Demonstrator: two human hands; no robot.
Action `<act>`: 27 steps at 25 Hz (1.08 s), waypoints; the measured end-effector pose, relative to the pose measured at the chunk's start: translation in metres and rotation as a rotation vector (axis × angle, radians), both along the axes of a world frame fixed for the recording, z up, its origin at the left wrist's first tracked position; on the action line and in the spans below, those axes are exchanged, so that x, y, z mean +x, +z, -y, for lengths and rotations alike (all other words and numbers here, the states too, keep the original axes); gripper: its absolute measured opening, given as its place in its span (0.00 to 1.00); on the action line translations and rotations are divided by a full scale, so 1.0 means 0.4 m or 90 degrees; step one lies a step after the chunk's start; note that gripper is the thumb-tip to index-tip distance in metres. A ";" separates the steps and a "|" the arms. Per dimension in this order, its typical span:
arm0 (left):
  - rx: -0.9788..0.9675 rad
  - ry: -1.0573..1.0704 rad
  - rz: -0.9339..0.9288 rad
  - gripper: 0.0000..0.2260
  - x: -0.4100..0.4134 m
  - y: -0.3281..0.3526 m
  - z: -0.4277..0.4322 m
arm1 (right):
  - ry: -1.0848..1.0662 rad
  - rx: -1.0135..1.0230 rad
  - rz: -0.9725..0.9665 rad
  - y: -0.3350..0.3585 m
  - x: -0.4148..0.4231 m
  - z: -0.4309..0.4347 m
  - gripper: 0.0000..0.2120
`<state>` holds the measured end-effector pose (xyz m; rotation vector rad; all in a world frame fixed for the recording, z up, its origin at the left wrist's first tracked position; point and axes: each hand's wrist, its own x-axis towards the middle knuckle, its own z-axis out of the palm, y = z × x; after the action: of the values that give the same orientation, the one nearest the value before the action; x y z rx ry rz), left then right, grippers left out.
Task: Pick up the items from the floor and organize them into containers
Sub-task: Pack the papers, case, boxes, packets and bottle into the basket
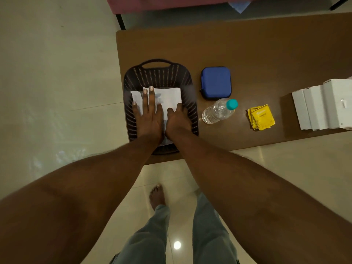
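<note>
Judging by the basket [152, 75], how far along is the sorting? (first speaker)

Only partly, it seems. One white sheet of paper [169, 96] lies inside the dark basket at the centre of the frame. A blue case [216, 82], a water bottle [217, 111] on its side and some yellow sachets [261, 117] sit loose on the table [266, 54] to the right of it. White boxes [323, 105] stand at the right edge. (second speaker)

So those loose things are probably what is left? (first speaker)

That is the likely reading, and none of them is in a container yet. The floor [57, 92] fills the left of the frame, and no stray item can be made out on it. (second speaker)

Where is the paper relative to the hands? (first speaker)

Directly under them. The left hand [148, 115] lies flat on the paper with straight fingers, pressing it down. The right hand [178, 119] is just beside it, over the paper's lower right part. Its fingers fold out of sight, so whether it grips the sheet or only rests there cannot be told. (second speaker)
</note>
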<state>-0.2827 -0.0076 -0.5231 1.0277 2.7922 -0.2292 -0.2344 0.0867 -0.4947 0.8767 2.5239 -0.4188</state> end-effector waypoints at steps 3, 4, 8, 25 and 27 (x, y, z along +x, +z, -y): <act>-0.029 0.040 0.053 0.31 -0.010 0.047 -0.013 | 0.007 -0.003 -0.041 0.065 -0.017 -0.037 0.19; -0.010 0.039 0.088 0.26 -0.015 0.068 -0.014 | 0.000 -0.016 -0.055 0.094 -0.023 -0.047 0.18; 0.110 0.087 0.228 0.21 -0.040 0.178 -0.044 | -0.021 -0.081 -0.135 0.215 -0.037 -0.083 0.17; 0.493 0.198 0.277 0.08 0.007 0.417 -0.558 | -0.657 -0.113 -0.333 0.347 0.290 -0.699 0.02; 0.494 0.178 0.338 0.08 0.056 0.439 -0.695 | -0.701 -0.095 -0.338 0.331 0.379 -0.788 0.05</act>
<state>-0.2602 0.2704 -0.3474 0.6365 2.4673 1.0630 -0.0827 0.4020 -0.3624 2.2805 2.1027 -1.2752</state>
